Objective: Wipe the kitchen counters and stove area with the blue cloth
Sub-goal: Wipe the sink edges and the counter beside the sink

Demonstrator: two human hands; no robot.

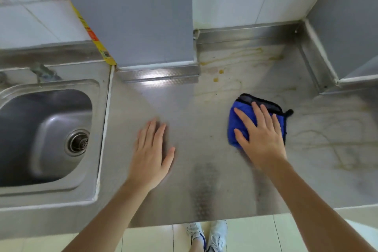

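Note:
A folded blue cloth (241, 114) with a dark trim lies flat on the stainless steel counter (204, 133), right of centre. My right hand (260, 135) presses down on it, palm flat and fingers spread, covering its near right part. My left hand (151, 153) rests flat on the bare counter to the left, fingers together, holding nothing. Yellowish stains (221, 71) and streaks mark the counter behind the cloth.
A steel sink (47, 135) with a round drain (77, 142) is set into the counter at the left. A grey pillar (139, 16) juts out at the back centre, with a yellow box (92, 35) leaning beside it. Another grey wall (351, 26) closes the right corner.

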